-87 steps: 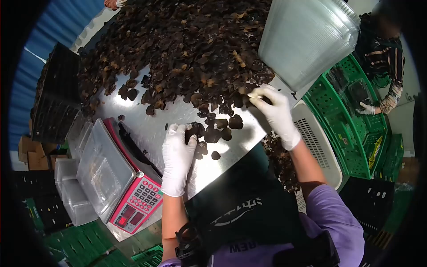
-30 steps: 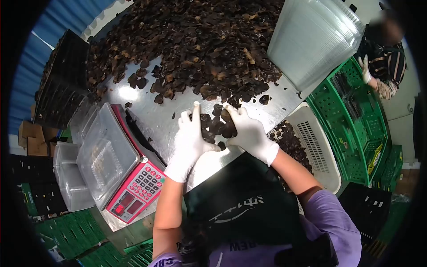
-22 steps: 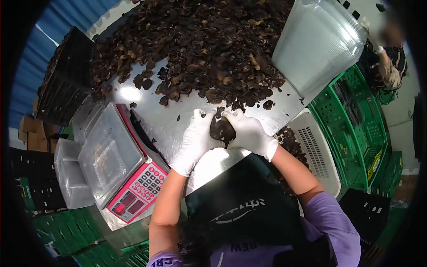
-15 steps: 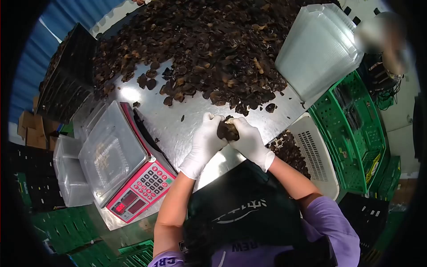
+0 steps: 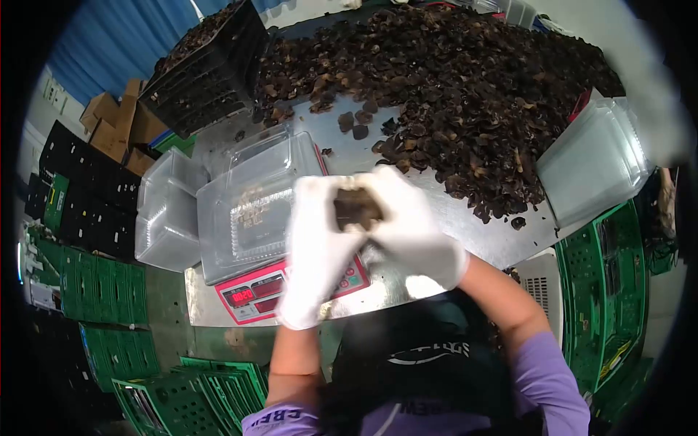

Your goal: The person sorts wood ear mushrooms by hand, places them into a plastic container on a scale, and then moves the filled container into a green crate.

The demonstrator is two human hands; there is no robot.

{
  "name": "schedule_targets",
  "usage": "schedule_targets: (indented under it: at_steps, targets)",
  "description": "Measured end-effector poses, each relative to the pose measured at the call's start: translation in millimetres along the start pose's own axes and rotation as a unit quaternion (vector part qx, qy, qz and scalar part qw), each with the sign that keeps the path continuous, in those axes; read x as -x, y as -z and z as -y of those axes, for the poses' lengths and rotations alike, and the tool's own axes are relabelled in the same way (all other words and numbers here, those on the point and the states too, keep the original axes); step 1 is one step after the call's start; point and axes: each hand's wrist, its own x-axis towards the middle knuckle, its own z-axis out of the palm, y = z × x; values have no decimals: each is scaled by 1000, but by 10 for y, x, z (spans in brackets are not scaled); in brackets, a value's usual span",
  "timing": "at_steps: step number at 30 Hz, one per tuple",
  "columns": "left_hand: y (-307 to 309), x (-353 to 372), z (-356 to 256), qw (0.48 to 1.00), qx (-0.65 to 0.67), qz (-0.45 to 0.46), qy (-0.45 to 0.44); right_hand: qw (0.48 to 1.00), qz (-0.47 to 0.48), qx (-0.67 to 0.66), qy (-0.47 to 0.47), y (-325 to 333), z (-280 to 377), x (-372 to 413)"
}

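Observation:
My left hand (image 5: 316, 236) and my right hand (image 5: 411, 221), both in white gloves and blurred by motion, hold a dark brown mushroom-like piece (image 5: 356, 208) between their fingers. They are raised in front of the right edge of a red scale (image 5: 256, 294) with a lit red display. On the scale sits a clear plastic container (image 5: 251, 211) with small pale bits visible in it. Beyond my hands a large heap of dark brown pieces (image 5: 451, 102) covers the back of the metal table (image 5: 480, 236).
Stacked clear containers (image 5: 600, 160) stand on the right, others (image 5: 171, 211) left of the scale. A black crate (image 5: 207, 80) of dark pieces is at the back left. Green crates (image 5: 607, 283) stand right; folded green crates (image 5: 211, 392) lie lower left. A white basket (image 5: 544, 287) is below right.
The view has swung left, so the scale and heap appear further right. My hands, still around the dark piece, are now nearer the scale and look larger.

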Motion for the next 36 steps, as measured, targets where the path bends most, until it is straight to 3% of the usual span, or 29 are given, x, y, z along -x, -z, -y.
schedule_targets:
  at_steps: [1, 2, 3, 5, 8, 10, 12, 14, 15, 16, 17, 18, 19, 20, 22, 26, 30, 32, 36]
  targets:
    - [218, 2, 104, 999, -46, -19, 2, 999, 30, -16, 5, -206, 74, -161]
    - [417, 29, 216, 997, 16, -28, 74, 994, 100, 52, -14, -320, 284, -356]
    - [614, 59, 315, 995, -13, -36, 97, 995, 79, 51, 36, -604, 247, -455]
    - [908, 92, 692, 990, -124, -46, 38, 990, 104, 77, 51, -1010, 296, -663]
    - [1150, 155, 1025, 970, -93, 52, 220, 962, 159, 212, 58, -1356, 314, -766]
    - [1154, 244, 1142, 969, -118, 59, 207, 958, 128, 236, 102, -1359, 257, -632]
    - [1118, 306, 1170, 969, -143, 62, 193, 950, 148, 250, 113, -1026, 345, -504]
    - [1093, 377, 1110, 978, -130, 16, 163, 970, 80, 172, 150, -638, 157, -331]
    - [1107, 416, 1201, 971, -207, 5, 116, 969, 92, 209, 97, -428, -16, -245]
    - [1061, 387, 912, 958, -249, -22, 138, 963, 104, 246, 47, -225, -255, -131]
    - [1036, 400, 834, 950, -282, -56, 120, 938, -10, 335, 90, -30, -532, 56]
    - [1000, 414, 765, 940, -314, -89, 101, 937, -26, 348, 10, 172, -792, 166]
    - [882, 389, 572, 946, -281, -142, 80, 907, -104, 407, 25, 329, -1080, 340]
    - [751, 400, 491, 947, -278, -138, 81, 887, -103, 450, -13, 503, -1234, 473]
    - [514, 439, 323, 981, -172, -84, 21, 845, -95, 520, -78, 669, -1486, 655]
    - [-449, 490, 64, 986, -52, 159, -28, 825, -54, 553, -99, 742, -1721, 681]
    - [-1308, 643, 183, 961, -66, 261, 59, 858, -86, 503, -63, 842, -1625, 712]
    - [-1503, 742, 312, 964, -67, 256, 40, 886, -168, 432, -4, 977, -1481, 852]
    - [-1540, 684, 272, 968, -54, 243, 12, 926, -167, 339, -19, 1419, -1046, 1460]
